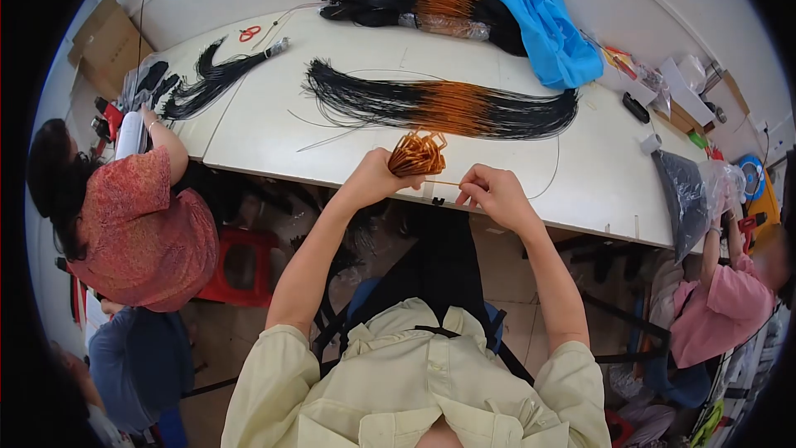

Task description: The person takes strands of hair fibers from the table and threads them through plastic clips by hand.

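My left hand (373, 179) is closed around a bundle of thin, amber-orange strips (417, 154), held just above the front edge of the table. Their looped or bent ends fan out at the top. To its right, my right hand (500, 194) pinches the end of a single orange strip (443, 182) that stretches across from the left hand. Just beyond both hands lies a long hank of black wires (356, 99) with an orange middle section (452, 108). A few loose wires stray from it toward the front edge.
A larger black-and-orange wire bundle (373, 0) lies at the back beside a blue bag (551, 37). Red-handled scissors (249, 33) and a smaller black wire bundle (220, 79) are at left. People work on the left (145, 224) and right (721, 307).
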The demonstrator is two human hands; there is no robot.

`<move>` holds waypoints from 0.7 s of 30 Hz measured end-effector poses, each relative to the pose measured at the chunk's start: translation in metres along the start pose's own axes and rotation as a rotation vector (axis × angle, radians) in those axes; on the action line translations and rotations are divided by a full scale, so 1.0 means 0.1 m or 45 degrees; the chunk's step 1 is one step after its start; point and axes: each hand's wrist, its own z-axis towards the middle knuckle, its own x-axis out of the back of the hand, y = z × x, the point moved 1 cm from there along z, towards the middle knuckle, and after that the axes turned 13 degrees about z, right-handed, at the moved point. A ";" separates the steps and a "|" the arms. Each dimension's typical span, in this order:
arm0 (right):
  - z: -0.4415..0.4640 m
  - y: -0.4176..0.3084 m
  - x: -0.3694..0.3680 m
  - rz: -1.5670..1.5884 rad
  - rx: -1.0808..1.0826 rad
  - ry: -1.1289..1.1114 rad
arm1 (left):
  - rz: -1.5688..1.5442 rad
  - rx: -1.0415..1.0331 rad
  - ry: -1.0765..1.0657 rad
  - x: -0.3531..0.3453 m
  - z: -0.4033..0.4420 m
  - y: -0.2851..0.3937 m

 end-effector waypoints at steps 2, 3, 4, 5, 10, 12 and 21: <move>0.02 0.02 -0.04 -0.042 -0.007 0.010 | -0.003 0.025 -0.079 -0.05 0.02 -0.07; 0.03 0.03 -0.08 -0.110 0.030 0.032 | -0.031 0.058 -0.066 -0.07 0.02 -0.11; 0.04 0.03 -0.12 -0.179 0.067 0.053 | -0.060 0.091 -0.053 -0.09 0.01 -0.15; 0.05 0.03 -0.16 -0.248 0.105 0.074 | -0.089 0.124 -0.040 -0.11 0.01 -0.19; 0.11 0.11 -0.23 -0.350 0.183 0.129 | -0.307 0.154 0.104 -0.10 -0.03 -0.19; 0.11 0.15 -0.25 -0.356 0.187 0.134 | -0.372 0.163 0.144 -0.11 -0.04 -0.22; 0.12 0.16 -0.21 -0.162 0.069 0.133 | 0.178 0.159 -0.156 -0.17 0.00 -0.16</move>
